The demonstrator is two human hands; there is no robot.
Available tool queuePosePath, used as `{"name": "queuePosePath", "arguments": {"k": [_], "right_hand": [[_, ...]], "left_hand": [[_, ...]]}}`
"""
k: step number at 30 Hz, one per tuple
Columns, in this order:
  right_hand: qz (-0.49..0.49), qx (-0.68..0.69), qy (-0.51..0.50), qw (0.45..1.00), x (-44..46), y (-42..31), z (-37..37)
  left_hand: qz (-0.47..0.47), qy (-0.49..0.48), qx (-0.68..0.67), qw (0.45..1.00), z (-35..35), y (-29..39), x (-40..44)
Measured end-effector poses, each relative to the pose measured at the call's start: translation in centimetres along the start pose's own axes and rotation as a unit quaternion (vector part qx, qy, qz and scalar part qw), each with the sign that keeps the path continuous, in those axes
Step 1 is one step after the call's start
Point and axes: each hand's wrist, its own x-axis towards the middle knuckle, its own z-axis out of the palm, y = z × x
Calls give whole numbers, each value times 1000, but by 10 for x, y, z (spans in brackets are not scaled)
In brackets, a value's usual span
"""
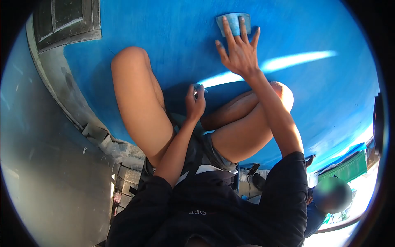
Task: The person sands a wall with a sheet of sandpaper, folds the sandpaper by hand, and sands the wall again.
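Note:
My right hand [240, 57] lies against a large blue painted surface [173, 29] with its fingers spread. It holds a piece of sandpaper [235, 25], a blue-dusted, slightly curved sheet, flat on the paint under and between the fingers. My left hand [195, 103] is closed between my bent knees, low beside the blue surface. Thumb and fingertips pinch a small bluish-grey thing whose kind I cannot make out.
A dark wooden frame [68, 20] borders the blue at upper left. Rubble and bricks [127, 181] lie beside a grey wall [49, 164]. A phone [254, 168] lies near my right hip. Another person [329, 197] is at lower right, by a green container [347, 166].

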Motion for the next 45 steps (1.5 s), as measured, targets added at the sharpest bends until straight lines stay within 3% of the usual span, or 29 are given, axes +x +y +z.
{"name": "queuePosePath", "arguments": {"k": [6, 9, 11, 13, 15, 17, 19, 21, 23, 24, 25, 27, 29, 31, 33, 35, 37, 40, 41, 44, 45], "right_hand": [[0, -23, 42, 999, -2, -5, 14], [-28, -46, 43, 998, 5, 10, 9], [97, -15, 84, 992, 13, 19, 10], [83, 7, 106, 991, 6, 16, 12], [-59, -27, -4, 998, -4, 12, 7], [-74, -45, -49, 995, 0, 11, 2], [2, -39, 70, 997, 8, 10, 5], [34, -64, 33, 997, -1, 4, 7], [-160, 2, -52, 986, -8, 4, 6], [-169, -4, -66, 983, -7, 6, 5], [-166, -4, -64, 984, -2, 10, 4], [28, -86, 32, 995, 8, 18, 4], [18, -93, 32, 995, 1, 21, 3], [-156, -50, -78, 983, 0, 28, -6], [-161, -74, -90, 980, 16, 47, -13], [-20, -92, 66, 993, 29, 69, -11], [-4, -89, 42, 995, 23, 76, -22], [-220, -54, -83, 970, 9, 84, -39], [-221, -57, -80, 970, 8, 91, -42], [-37, -102, 35, 994, 7, 105, -35], [-37, -100, 33, 994, 8, 101, -38]], "left_hand": [[-27, -60, 64, 996, -5, 17, -4], [-3, -33, 51, 998, -2, 18, -4], [6, -32, 50, 998, -2, 14, -2], [13, -36, 49, 998, -3, 11, -5], [-14, -46, 63, 997, -5, 10, -3], [-3, -38, 67, 997, -2, 11, -4], [5, -22, 74, 997, -2, 9, -2], [23, -40, 85, 995, -3, 6, -5], [-16, -57, 76, 995, -4, 8, -8], [-59, -74, 46, 994, -3, 9, -9], [-101, -89, 15, 991, -3, 9, -8], [-88, -132, 87, 984, -2, 18, -8], [-81, -180, 159, 967, -1, 21, -19], [-25, -274, 283, 919, 0, 13, -24], [-41, -279, 278, 918, 1, 12, -27], [-69, -280, 267, 919, 4, 10, -27], [-96, -329, 277, 898, 1, 6, -25], [-111, -337, 285, 891, 2, 13, -26], [-107, -336, 285, 891, 3, 12, -26], [-96, -336, 285, 893, 3, 4, -27], [-97, -340, 286, 891, 3, 5, -28]]}}
